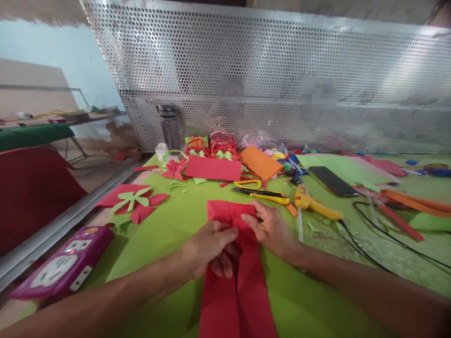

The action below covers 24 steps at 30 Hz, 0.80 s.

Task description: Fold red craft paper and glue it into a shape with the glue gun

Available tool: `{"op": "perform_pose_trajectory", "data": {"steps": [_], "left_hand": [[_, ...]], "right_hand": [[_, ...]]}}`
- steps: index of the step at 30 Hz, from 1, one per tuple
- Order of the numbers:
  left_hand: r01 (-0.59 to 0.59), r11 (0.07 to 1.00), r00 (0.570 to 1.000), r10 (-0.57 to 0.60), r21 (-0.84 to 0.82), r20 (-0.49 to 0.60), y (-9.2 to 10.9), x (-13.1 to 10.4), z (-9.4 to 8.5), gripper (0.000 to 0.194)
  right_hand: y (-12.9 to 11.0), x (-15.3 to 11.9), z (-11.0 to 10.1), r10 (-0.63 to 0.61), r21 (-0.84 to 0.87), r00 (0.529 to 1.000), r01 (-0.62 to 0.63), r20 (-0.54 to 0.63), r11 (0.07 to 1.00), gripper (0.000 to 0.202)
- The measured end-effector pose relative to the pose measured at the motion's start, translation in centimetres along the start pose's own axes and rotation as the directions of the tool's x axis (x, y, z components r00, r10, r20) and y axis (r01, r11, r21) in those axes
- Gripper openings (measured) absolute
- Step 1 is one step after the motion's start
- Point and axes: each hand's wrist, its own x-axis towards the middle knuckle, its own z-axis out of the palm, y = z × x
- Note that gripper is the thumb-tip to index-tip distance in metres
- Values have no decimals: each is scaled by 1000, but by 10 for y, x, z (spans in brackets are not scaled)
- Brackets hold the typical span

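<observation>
A long folded sheet of red paper [252,286] runs from the middle of the table toward me, with a lengthwise gap or fold down its middle. My left hand [214,246] is closed on its left side, thumb on top and fingers curled partly out of sight. At the upper right edge my right hand [269,227] pinches the same paper, thumb on the face and fingers behind. Just beyond lie a yellow-handled cutter knife [269,198] and yellow-handled scissors [248,184]. A yellow glue gun [317,204] rests right of my right hand.
Red and green paper flowers [132,201] and a purple power strip [66,265] lie at left. Behind are a red paper piece [213,168], orange paper [260,162], small paper baskets [221,146] and a bottle [170,126]. A phone [333,181] and black cable [373,223] lie right.
</observation>
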Motion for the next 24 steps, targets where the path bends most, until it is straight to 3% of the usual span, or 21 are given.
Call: {"op": "perform_pose_trajectory", "data": {"steps": [7,14,21,24], "left_hand": [[-118,972,990,131,202,-48,-1,1,-1,24],[-173,960,980,191,219,-60,0,3,-2,21],[-199,943,965,236,268,-113,0,4,-4,22],[-216,938,962,253,272,-108,-1,5,-5,23]], "right_hand": [[-1,0,-1,86,34,993,-88,77,995,19],[-5,1,-1,50,6,995,-51,91,999,21],[-1,5,-8,26,96,948,-59,316,994,30],[0,6,-10,66,67,934,-95,350,993,32]]}}
